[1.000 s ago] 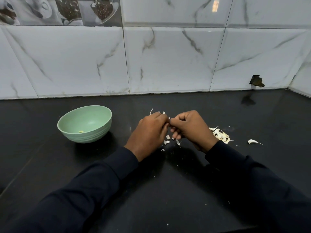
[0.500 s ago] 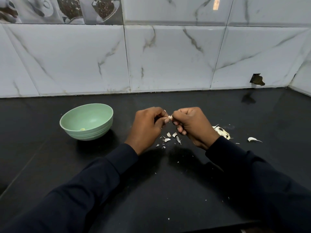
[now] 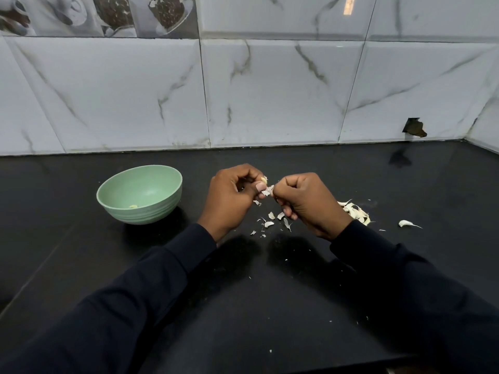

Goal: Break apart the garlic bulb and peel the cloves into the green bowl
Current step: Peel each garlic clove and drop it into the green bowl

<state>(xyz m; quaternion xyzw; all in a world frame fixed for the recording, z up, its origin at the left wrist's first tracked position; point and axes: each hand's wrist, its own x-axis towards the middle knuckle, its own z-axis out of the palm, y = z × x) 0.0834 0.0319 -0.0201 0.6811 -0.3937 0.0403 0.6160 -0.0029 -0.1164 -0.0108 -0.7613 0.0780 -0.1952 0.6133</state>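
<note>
Here the clove [image 3: 264, 181] is held just above the tabletop [image 3: 270, 298], pinched in the curled fingertips of the left hand [image 3: 232, 197]. The right hand [image 3: 306, 202], also curled, grips a flap of papery skin [image 3: 269, 189] that hangs from the clove. The skin looks only partly off, so I judge the peeling of this clove to be midway. To do it well, the left hand should probably hold the bare end firmly while the right draws the flap along the clove's length, not straight out, so it comes away in one strip. Any bit stuck at the root end would want a thumbnail under it. A bare clove is likely slippery, so it should not be squeezed hard. Skin clinging to the fingers ought to be shaken off before the clove goes left into the green bowl [image 3: 147, 213], which stands near the left hand and has one small pale piece [image 3: 133, 206] in its bottom. Under the hands lie scattered skin scraps [image 3: 270, 224]. Just beside the right wrist is a pile of garlic pieces [image 3: 355, 211], partly hidden, and a loose clove [image 3: 405, 224] lies further right. The tabletop is dark, glossy and flecked with crumbs. Behind it rises a white marbled tile wall [image 3: 270, 90] with a small broken hole [image 3: 414, 128] low on the right and picture tiles [image 3: 94, 14] along the top left.
</note>
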